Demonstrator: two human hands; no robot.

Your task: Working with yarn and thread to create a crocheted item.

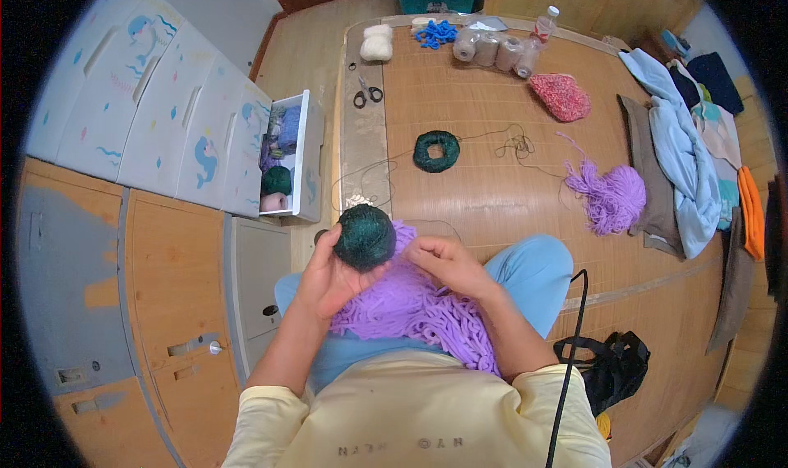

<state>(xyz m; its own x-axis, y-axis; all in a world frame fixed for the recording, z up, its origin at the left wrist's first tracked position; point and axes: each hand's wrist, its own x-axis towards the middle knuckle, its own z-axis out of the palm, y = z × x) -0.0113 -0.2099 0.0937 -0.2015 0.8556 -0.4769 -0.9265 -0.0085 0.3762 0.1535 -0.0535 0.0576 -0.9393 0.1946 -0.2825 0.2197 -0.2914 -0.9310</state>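
Resting in my left hand (322,275) is a dark green ball of yarn (365,236), with the fingers curled round its left side and underneath. To the right of it my right hand (447,264) is closed in a pinch. A thin dark strand of yarn arcs just beyond these fingers and runs down to them. Over my lap lies a heap of thick lilac yarn (410,312), below both hands. Farther out on the mat, a dark green ring of yarn (436,152) lies flat, with loose thin strands trailing from it to both sides.
Lilac yarn (617,195) lies loose at the right, near folded clothes (685,164). Scissors (368,93), a white yarn ball (377,43), wrapped cones (497,51), a pink knitted piece (561,97) and a bottle (545,25) sit farther back. An open drawer (302,160) juts from the left.
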